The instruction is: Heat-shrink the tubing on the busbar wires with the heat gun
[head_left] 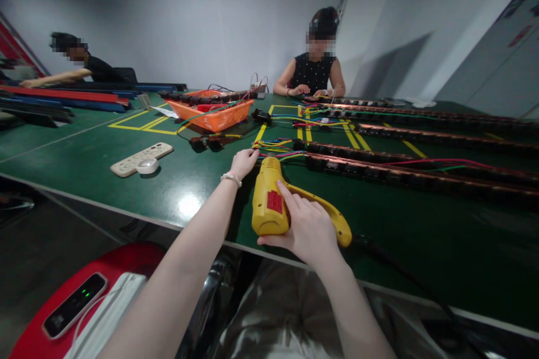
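Note:
My right hand [309,224] is wrapped round a yellow heat gun [269,196] with a red label, near the table's front edge. Its nozzle points away from me, toward a bundle of colored wires [286,151]. My left hand [245,162], with a bracelet at the wrist, is closed on the loose ends of those wires. From the wires a long dark bar with copper-colored strips [379,171] runs off to the right. The exact tips between my left fingers are hidden.
An orange basket [210,118] holds dark parts and wires. A beige strip [143,158] and a small white ring-shaped object [147,166] lie at left. More copper-edged bars [442,137] lie at right. Two people sit across the green table [160,202].

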